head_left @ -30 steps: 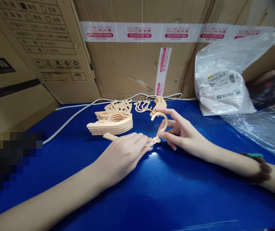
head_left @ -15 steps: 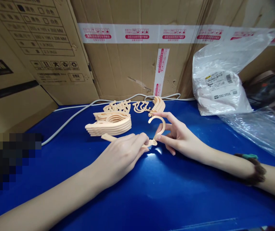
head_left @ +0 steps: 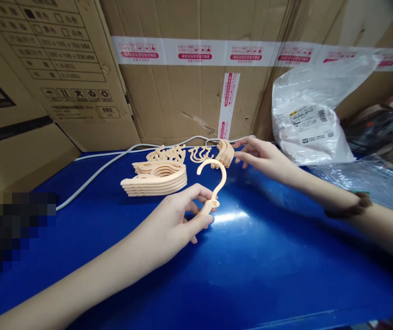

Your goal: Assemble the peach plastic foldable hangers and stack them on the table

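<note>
My left hand [head_left: 185, 215] is closed on a cream plastic hanger piece with a curved hook [head_left: 223, 176] standing up from it; the palm and fingers hide much of the piece's lower part. At the back, my right hand [head_left: 256, 156] holds nothing, its fingers apart and the tips beside a small stack of curved cream hanger arms [head_left: 225, 153]. To the left lies a larger stack of cream hanger parts [head_left: 158, 183]. Behind it are a pile of small cream pieces [head_left: 167, 154] and several loose hooks [head_left: 199, 154].
Cardboard boxes [head_left: 182, 96] wall off the back and left of the blue table [head_left: 251, 275]. A white cable [head_left: 93, 176] runs along the back. A labelled plastic bag [head_left: 309, 128] stands back right, with clear plastic film [head_left: 382, 183] in front.
My right hand has let go of the hook and moved back and right to the small stack. The left hand has turned, so the hook now stands up from its grip.
</note>
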Demonstrator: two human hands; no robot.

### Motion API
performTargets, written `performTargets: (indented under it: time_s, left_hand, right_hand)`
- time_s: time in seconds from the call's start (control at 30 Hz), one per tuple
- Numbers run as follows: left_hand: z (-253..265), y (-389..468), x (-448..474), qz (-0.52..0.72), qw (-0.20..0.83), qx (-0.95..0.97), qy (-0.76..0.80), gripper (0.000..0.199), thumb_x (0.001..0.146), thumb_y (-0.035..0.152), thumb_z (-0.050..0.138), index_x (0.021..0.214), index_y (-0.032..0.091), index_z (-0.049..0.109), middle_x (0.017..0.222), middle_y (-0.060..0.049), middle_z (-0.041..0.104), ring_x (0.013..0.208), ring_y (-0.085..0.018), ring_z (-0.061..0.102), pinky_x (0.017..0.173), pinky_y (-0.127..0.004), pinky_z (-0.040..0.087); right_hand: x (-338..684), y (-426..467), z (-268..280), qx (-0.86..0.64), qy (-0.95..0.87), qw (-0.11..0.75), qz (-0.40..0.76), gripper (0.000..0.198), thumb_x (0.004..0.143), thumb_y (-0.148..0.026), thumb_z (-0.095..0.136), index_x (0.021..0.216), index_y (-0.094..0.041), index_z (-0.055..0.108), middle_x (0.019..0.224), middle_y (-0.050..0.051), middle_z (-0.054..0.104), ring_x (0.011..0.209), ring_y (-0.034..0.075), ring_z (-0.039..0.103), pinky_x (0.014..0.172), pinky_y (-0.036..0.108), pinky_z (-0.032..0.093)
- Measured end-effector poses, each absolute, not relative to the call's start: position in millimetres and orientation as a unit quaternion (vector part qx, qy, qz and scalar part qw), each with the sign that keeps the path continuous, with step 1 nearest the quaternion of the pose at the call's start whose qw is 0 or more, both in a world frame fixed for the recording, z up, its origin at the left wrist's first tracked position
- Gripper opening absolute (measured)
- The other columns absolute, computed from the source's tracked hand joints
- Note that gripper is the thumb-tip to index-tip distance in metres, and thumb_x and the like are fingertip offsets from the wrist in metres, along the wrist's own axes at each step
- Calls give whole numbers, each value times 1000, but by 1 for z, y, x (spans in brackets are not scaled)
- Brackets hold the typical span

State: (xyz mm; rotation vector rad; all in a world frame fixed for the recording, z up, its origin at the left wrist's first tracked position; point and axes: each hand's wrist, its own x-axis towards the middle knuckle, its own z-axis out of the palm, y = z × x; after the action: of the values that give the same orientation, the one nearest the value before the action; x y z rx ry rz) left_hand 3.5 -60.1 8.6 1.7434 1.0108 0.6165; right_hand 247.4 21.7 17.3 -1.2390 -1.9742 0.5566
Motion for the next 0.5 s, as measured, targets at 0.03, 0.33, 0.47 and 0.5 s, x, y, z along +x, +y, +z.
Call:
performTargets:
  time_s: [0.03,0.33,0.47,0.5]
  left_hand:
    - [8,-60,4,260,520,700,415,19,86,33,57,99,20,52,89,-2,57,69,-14,59,44,-20,50]
    - [5,-52,5,264,606,626,413,30,77,46,66,83,17,56,68,1,53,61,-12,52,43,-20,53]
    - [4,-51,5,259,641,589,418,33,70,44,73,81,16,61,71,-1,59,67,-13,56,50,-23,57]
    - [4,-50,5,257,647,583,418,32,70,44,73,81,16,62,71,-1,60,68,-14,57,51,-23,58]
  right_hand:
    - [253,33,17,-516,-757,342,209,23,87,-35,59,103,-19,55,80,3,67,62,14,61,59,27,46]
    - [256,99,-1,-642,-695,263,188,29,83,-43,64,90,-15,55,70,3,67,47,9,52,49,23,40]
    - [252,110,-1,-662,-678,254,193,34,80,-47,66,80,-14,57,62,3,64,43,9,48,44,22,37]
    - [251,112,0,-665,-675,252,197,33,80,-46,67,77,-14,58,61,3,64,43,8,48,43,22,36]
